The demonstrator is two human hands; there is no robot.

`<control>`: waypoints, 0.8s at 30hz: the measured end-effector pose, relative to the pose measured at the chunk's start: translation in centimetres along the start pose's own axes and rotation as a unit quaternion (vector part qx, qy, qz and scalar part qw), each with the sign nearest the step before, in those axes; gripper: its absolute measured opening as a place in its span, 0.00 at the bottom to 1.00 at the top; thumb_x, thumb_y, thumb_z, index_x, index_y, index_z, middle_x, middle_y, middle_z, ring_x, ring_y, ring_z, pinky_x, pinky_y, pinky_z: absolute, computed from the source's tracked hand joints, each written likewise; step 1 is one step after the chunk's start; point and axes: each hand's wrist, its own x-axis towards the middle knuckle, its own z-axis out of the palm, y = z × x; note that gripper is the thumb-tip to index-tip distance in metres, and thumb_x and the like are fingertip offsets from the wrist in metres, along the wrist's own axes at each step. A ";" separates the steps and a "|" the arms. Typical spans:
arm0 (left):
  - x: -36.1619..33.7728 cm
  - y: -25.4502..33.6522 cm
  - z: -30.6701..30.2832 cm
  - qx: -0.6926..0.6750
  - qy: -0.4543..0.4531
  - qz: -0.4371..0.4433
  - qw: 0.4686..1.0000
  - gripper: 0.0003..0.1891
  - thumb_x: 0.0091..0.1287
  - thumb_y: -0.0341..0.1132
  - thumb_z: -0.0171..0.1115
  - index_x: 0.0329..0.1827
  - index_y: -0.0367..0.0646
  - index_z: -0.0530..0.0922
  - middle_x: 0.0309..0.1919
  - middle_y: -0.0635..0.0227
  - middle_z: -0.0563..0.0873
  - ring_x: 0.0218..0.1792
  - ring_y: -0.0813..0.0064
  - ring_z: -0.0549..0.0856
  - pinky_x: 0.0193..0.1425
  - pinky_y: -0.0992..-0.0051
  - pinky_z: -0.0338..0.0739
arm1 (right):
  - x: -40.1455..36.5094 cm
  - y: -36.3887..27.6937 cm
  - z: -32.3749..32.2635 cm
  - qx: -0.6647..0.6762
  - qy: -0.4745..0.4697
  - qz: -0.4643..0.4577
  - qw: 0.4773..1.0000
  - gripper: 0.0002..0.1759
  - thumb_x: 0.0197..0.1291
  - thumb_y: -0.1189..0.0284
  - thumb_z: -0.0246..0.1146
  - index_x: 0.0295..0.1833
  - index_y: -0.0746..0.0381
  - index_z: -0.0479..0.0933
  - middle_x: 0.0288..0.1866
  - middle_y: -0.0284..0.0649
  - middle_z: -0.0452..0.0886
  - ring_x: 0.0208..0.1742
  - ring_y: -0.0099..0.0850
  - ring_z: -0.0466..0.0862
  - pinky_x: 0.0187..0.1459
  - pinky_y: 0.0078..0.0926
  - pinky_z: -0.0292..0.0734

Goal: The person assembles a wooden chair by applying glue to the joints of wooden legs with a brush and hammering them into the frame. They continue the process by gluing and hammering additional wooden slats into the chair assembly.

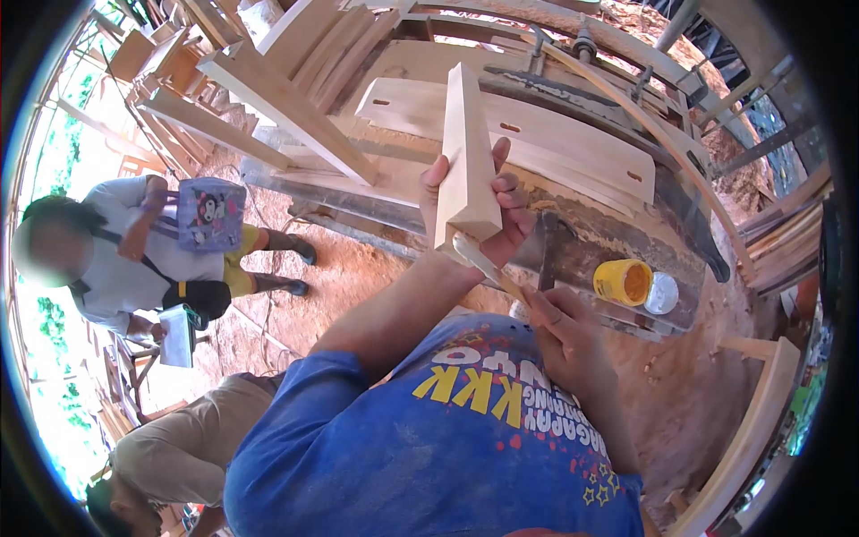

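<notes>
"Two grips?"
"Yep, your left hand [514, 231]'s curled round the wood piece [467, 161] over the surface [586, 210]'s near edge, right hand [568, 333] pinching the applicator [489, 267] at its end. Looks like spreading; next stroke wants steadiness."

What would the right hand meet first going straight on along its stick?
Probably the wooden piece: the stick in the right hand points at its near end, though any contact is unclear.

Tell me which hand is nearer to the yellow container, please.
Right. In the picture, the right hand is close, lower left of the yellow container; the left hand is farther away, upper left.
</notes>
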 end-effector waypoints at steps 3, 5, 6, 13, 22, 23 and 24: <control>-0.1 -0.3 0.3 0.009 0.019 0.008 1.000 0.34 0.66 0.61 0.64 0.68 0.49 0.76 0.35 0.68 0.85 0.38 0.71 0.85 0.47 0.67 0.77 | -0.6 -0.3 -1.4 -0.001 0.004 0.014 1.000 0.26 0.64 0.85 0.63 0.67 0.61 0.82 0.45 0.45 0.83 0.41 0.40 0.85 0.42 0.32 0.81; 0.0 -0.6 0.3 0.021 0.026 0.005 0.999 0.33 0.66 0.60 0.63 0.68 0.49 0.76 0.35 0.67 0.85 0.37 0.71 0.85 0.47 0.67 0.77 | -0.7 0.1 -1.8 -0.001 0.034 0.006 0.999 0.26 0.63 0.85 0.63 0.67 0.61 0.82 0.45 0.44 0.83 0.40 0.40 0.85 0.43 0.32 0.82; 0.1 -0.8 0.1 0.025 0.027 0.006 0.999 0.33 0.66 0.61 0.63 0.68 0.49 0.76 0.35 0.67 0.85 0.37 0.71 0.85 0.47 0.67 0.77 | -0.6 0.1 -1.5 -0.006 0.030 0.007 1.000 0.26 0.63 0.85 0.64 0.67 0.61 0.82 0.44 0.44 0.83 0.40 0.40 0.85 0.42 0.32 0.81; 0.3 -1.0 -0.3 0.034 0.028 0.004 0.999 0.35 0.66 0.60 0.64 0.70 0.46 0.76 0.35 0.68 0.84 0.38 0.71 0.83 0.49 0.68 0.76 | -1.3 -0.3 -1.6 0.016 0.033 0.035 0.999 0.20 0.68 0.79 0.66 0.64 0.65 0.83 0.44 0.44 0.84 0.39 0.34 0.85 0.42 0.30 0.81; 0.5 -1.2 0.1 0.045 0.039 0.005 0.998 0.35 0.67 0.60 0.64 0.69 0.46 0.76 0.34 0.67 0.85 0.39 0.71 0.83 0.48 0.69 0.75 | 0.5 1.8 -1.3 -0.084 0.190 -0.063 0.976 0.20 0.60 0.81 0.75 0.59 0.63 0.87 0.40 0.43 0.85 0.37 0.32 0.85 0.38 0.27 0.80; 0.5 -1.2 0.1 0.039 0.042 0.003 0.998 0.35 0.67 0.60 0.64 0.69 0.46 0.76 0.34 0.67 0.85 0.39 0.71 0.84 0.48 0.69 0.75 | 0.7 2.5 -0.8 -0.105 0.197 -0.089 0.971 0.21 0.58 0.82 0.76 0.59 0.63 0.87 0.40 0.43 0.85 0.37 0.32 0.84 0.37 0.27 0.80; 0.5 -1.2 0.2 0.038 0.048 0.003 0.998 0.34 0.67 0.59 0.64 0.69 0.46 0.76 0.34 0.67 0.86 0.38 0.71 0.84 0.47 0.68 0.76 | 0.7 3.1 -0.3 -0.121 0.212 -0.091 0.966 0.21 0.58 0.82 0.76 0.58 0.63 0.87 0.40 0.43 0.85 0.36 0.32 0.84 0.36 0.28 0.79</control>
